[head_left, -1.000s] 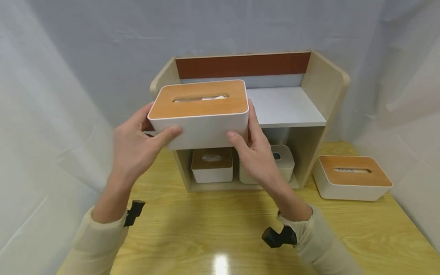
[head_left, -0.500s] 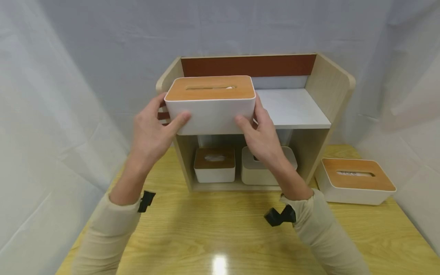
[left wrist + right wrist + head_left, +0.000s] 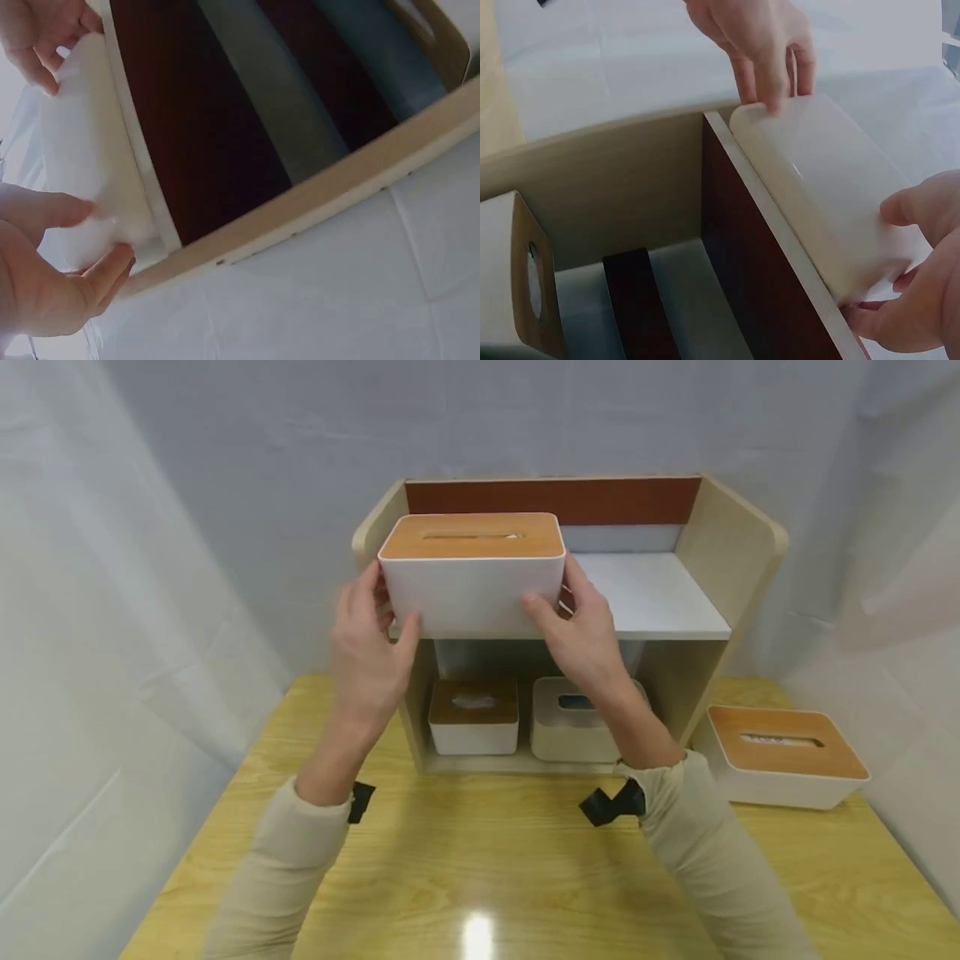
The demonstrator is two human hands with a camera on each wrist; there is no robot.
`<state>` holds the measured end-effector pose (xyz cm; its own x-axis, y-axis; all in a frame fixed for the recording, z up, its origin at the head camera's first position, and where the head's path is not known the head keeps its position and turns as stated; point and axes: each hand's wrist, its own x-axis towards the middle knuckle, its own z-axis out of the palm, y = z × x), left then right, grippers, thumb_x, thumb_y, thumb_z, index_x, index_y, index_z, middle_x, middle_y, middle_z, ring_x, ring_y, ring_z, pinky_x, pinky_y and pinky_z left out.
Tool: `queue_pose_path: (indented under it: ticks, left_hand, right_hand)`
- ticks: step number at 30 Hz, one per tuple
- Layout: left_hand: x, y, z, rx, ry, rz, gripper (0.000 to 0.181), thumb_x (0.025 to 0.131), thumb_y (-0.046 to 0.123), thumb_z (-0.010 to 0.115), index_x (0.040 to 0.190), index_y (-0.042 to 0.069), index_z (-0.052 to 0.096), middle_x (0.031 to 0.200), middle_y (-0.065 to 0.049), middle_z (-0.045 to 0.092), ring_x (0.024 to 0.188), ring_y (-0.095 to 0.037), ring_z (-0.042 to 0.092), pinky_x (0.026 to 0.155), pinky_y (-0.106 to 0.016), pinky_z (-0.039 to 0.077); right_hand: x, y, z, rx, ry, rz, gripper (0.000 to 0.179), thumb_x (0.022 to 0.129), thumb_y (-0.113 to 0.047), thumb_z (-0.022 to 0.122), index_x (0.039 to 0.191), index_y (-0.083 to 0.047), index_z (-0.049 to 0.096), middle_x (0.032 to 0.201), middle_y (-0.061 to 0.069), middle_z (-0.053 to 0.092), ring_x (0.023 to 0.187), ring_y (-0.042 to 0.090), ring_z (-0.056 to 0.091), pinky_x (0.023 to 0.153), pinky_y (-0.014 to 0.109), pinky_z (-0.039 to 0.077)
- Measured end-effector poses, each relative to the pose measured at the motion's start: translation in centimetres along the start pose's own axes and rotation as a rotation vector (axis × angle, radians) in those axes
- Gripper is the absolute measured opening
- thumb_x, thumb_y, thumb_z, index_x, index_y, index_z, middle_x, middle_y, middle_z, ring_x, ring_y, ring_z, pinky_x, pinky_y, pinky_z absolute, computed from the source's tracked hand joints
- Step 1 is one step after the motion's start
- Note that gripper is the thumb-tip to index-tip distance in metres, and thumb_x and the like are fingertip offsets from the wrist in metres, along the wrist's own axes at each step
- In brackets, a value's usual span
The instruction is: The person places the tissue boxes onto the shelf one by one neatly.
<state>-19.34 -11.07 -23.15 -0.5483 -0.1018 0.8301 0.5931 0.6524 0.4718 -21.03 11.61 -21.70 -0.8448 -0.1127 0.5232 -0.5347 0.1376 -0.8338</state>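
Note:
A white tissue box point(image 3: 472, 602) with an orange-brown wood lid sits level at the left part of the shelf unit's upper board point(image 3: 645, 593). My left hand point(image 3: 369, 652) holds its left end, thumb on the front face and fingers at the side. On the opposite end my right hand point(image 3: 583, 635) grips it, thumb also on the front. In the right wrist view the tissue box point(image 3: 832, 180) lies along the board's edge, its underside at or just on the board. Both hands also show in the left wrist view around the tissue box point(image 3: 90, 127).
Below, in the lower compartment, stand a small box with a dark wood lid point(image 3: 474, 727) and a cream box with a grey lid point(image 3: 570, 739). Another wood-lidded tissue box point(image 3: 787, 756) stands on the table right of the unit. Side panels point(image 3: 738, 552) rise at both ends.
The held tissue box has moved away from me and slightly right, onto the upper level of the shelf unit. My left hand has shifted along with it, its wrist turning more upright.

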Motion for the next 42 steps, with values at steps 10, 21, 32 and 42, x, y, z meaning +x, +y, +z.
queue_pose_path:
  ticks: [10, 21, 32, 42]
  left_hand:
    - [0.2, 0.1, 1.2, 0.100, -0.231, -0.095, 0.077, 0.096, 0.008, 0.059, 0.155, -0.008, 0.012, 0.159, -0.026, 0.022, 0.147, -0.031, 0.026, 0.118, -0.041, 0.028]
    - [1.4, -0.5, 2.3, 0.082, -0.348, -0.197, 0.084, 0.097, 0.010, 0.055, 0.157, -0.003, -0.003, 0.162, -0.026, 0.008, 0.149, -0.031, 0.017, 0.120, -0.040, 0.021]
    - [1.4, -0.9, 2.5, 0.054, -0.348, -0.179, 0.085, 0.096, 0.010, 0.057, 0.158, -0.001, -0.001, 0.163, -0.023, 0.009, 0.150, -0.028, 0.016, 0.121, -0.040, 0.021]
    - [-0.9, -0.3, 1.9, 0.021, -0.235, 0.005, 0.077, 0.093, 0.003, 0.058, 0.156, -0.004, 0.015, 0.161, -0.023, 0.017, 0.150, -0.028, 0.017, 0.121, -0.040, 0.020]
  right_hand:
    - [2.3, 0.5, -0.7, -0.076, 0.009, 0.075, 0.067, 0.095, -0.019, 0.067, 0.154, -0.013, 0.037, 0.147, 0.009, 0.051, 0.133, 0.020, 0.050, 0.109, 0.036, 0.043]
    - [3.7, 0.7, -1.1, -0.126, -0.018, 0.135, 0.063, 0.097, -0.019, 0.065, 0.154, -0.016, 0.038, 0.147, 0.010, 0.051, 0.133, 0.020, 0.051, 0.106, 0.036, 0.045]
    - [3.8, 0.4, -1.7, -0.115, -0.013, 0.228, 0.067, 0.097, -0.020, 0.062, 0.156, -0.015, 0.031, 0.150, 0.013, 0.047, 0.135, 0.022, 0.049, 0.107, 0.035, 0.044]
    - [0.0, -1.2, -3.5, -0.143, -0.019, 0.195, 0.067, 0.099, -0.021, 0.058, 0.158, -0.020, 0.025, 0.156, 0.008, 0.040, 0.140, 0.020, 0.044, 0.112, 0.038, 0.038]
